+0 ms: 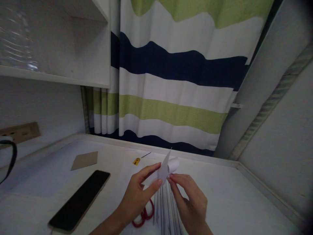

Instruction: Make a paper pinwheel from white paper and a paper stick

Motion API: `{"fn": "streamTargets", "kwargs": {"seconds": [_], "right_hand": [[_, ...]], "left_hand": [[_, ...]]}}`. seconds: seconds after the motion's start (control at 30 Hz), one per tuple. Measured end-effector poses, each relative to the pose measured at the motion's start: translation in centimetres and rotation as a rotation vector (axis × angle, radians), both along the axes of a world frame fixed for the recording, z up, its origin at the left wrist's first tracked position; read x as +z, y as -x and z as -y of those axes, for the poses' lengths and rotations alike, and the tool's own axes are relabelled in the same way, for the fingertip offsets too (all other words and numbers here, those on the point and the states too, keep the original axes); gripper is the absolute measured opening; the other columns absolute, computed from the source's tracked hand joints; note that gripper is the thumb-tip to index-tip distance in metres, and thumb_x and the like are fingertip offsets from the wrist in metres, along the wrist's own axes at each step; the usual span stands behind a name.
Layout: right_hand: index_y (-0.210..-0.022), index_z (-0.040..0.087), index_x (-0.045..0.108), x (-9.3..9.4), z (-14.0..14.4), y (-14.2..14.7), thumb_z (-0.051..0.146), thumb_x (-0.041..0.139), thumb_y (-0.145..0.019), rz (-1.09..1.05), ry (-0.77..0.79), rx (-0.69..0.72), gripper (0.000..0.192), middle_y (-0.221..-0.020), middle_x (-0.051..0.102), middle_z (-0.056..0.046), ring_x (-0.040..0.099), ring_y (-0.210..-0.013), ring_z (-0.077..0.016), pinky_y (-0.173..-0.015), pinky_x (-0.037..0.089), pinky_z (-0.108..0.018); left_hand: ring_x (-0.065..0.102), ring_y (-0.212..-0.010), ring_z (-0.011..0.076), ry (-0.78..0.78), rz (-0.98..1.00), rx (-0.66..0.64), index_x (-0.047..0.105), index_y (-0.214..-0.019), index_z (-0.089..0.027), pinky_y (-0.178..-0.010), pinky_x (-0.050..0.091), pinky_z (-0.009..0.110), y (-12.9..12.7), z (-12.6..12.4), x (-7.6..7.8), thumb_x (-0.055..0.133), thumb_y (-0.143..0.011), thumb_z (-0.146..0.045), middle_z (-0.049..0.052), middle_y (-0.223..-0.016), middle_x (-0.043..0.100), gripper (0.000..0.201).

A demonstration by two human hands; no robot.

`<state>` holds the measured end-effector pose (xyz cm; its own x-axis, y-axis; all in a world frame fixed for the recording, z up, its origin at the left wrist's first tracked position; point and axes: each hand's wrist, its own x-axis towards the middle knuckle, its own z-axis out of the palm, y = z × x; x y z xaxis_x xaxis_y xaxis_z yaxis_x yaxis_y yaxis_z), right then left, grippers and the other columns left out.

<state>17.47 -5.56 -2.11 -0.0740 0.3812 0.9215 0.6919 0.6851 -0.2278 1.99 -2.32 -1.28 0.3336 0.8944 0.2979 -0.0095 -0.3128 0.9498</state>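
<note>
A piece of white paper (164,167) is held up over the desk between my two hands, with one end curled into a loop. My left hand (137,189) grips it from the left, fingers behind and thumb in front. With thumb and forefinger, my right hand (189,195) pinches its lower right edge. Beneath the hands lies a bunch of long, thin white sticks (166,209), which look like rolled paper. Red-handled scissors (144,215) rest beside them, partly hidden by my left wrist; their blades are out of sight.
A black phone (79,200) lies on the white desk (227,195) at left, with a grey-brown card (84,161) behind it. Farther back is a small yellow item (136,161) near a thin dark stick (146,155). A striped curtain (171,107) hangs behind; a shelf (53,76) juts out upper left.
</note>
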Motion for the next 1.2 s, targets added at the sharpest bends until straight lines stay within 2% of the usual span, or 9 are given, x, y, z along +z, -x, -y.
{"fn": "streamTargets", "kwargs": {"seconds": [0.17,0.33,0.4,0.5,0.67,0.87,0.97,1.07,1.2], "right_hand": [[-0.095,0.018,0.059,0.0,0.5,0.0,-0.001,0.058,-0.073,-0.036,-0.011,0.049,0.029,-0.081,0.066,-0.005,0.062,-0.075,-0.0175,-0.064,0.052,-0.03],[-0.096,0.016,0.06,0.5,1.3,0.2,-0.006,0.058,-0.069,-0.009,-0.065,0.062,0.035,-0.08,0.067,-0.007,0.062,-0.075,-0.0181,-0.063,0.053,-0.029],[-0.096,0.015,0.061,0.9,1.7,0.3,-0.006,0.058,-0.069,0.031,-0.091,0.044,0.034,-0.079,0.067,-0.008,0.062,-0.075,-0.0182,-0.061,0.054,-0.028],[-0.097,0.015,0.061,1.2,2.1,0.6,-0.003,0.06,-0.069,0.064,-0.13,-0.006,0.034,-0.077,0.067,-0.008,0.062,-0.073,-0.0183,-0.059,0.054,-0.028],[-0.099,0.013,0.061,0.8,2.5,0.8,0.001,0.063,-0.069,0.104,-0.169,-0.079,0.032,-0.078,0.068,-0.009,0.063,-0.072,-0.0187,-0.06,0.055,-0.028],[-0.095,0.011,0.062,0.6,2.6,0.7,0.001,0.066,-0.067,0.132,-0.187,-0.129,0.03,-0.076,0.069,-0.01,0.063,-0.072,-0.0192,-0.062,0.055,-0.028],[-0.096,0.01,0.062,0.8,2.5,0.6,0.002,0.065,-0.068,0.19,-0.207,-0.14,0.03,-0.075,0.069,-0.011,0.064,-0.072,-0.019,-0.063,0.054,-0.028],[-0.094,0.01,0.062,1.1,2.6,0.4,0.003,0.064,-0.07,0.244,-0.22,-0.157,0.025,-0.073,0.069,-0.009,0.062,-0.067,-0.0176,-0.059,0.053,-0.027],[-0.088,0.016,0.063,1.2,2.9,0.5,0.007,0.066,-0.07,0.19,-0.193,-0.239,0.02,-0.067,0.062,-0.004,0.052,-0.059,-0.0146,-0.048,0.045,-0.025]], "left_hand": [[0.051,-0.108,0.0226,-0.048,0.056,-0.048,0.055,-0.113,-0.028,-0.071,0.053,0.026,0.3,0.2,0.2,0.06,-0.076,-0.027,0.002,-0.117,0.056,0.038],[0.048,-0.111,0.0223,-0.195,0.065,-0.038,0.062,-0.104,-0.029,-0.088,0.045,0.031,0.5,0.4,0.3,0.06,-0.075,-0.023,0.002,-0.113,0.058,0.029],[0.05,-0.109,0.0222,-0.213,0.087,-0.055,0.063,-0.102,-0.029,-0.091,0.042,0.033,0.5,0.4,0.3,0.06,-0.075,-0.022,0.002,-0.111,0.059,0.028],[0.054,-0.104,0.0218,-0.145,0.134,-0.088,0.064,-0.099,-0.028,-0.087,0.045,0.031,0.4,0.3,0.2,0.061,-0.074,-0.025,0.001,-0.108,0.061,0.026],[0.057,-0.098,0.023,-0.058,0.107,-0.02,0.065,-0.093,-0.023,-0.084,0.047,0.031,0.2,0.2,0.0,0.063,-0.071,-0.031,0.002,-0.102,0.064,0.024],[0.057,-0.098,0.0222,-0.157,-0.009,-0.029,0.064,-0.095,-0.022,-0.084,0.046,0.029,0.2,0.7,0.2,0.061,-0.074,-0.028,0.004,-0.106,0.063,0.022],[0.059,-0.093,0.0221,-0.112,-0.023,-0.013,0.062,-0.098,-0.022,-0.08,0.047,0.029,0.2,0.8,0.0,0.06,-0.074,-0.03,0.004,-0.102,0.064,0.025],[0.06,-0.09,0.0216,-0.099,-0.001,-0.064,0.058,-0.104,-0.021,-0.078,0.048,0.029,0.3,1.0,-0.1,0.057,-0.076,-0.031,0.005,-0.102,0.064,0.03],[0.058,-0.091,0.0219,-0.241,-0.015,-0.111,0.059,-0.102,-0.02,-0.081,0.046,0.031,0.5,1.2,0.1,0.057,-0.075,-0.027,0.006,-0.103,0.063,0.028]]}}
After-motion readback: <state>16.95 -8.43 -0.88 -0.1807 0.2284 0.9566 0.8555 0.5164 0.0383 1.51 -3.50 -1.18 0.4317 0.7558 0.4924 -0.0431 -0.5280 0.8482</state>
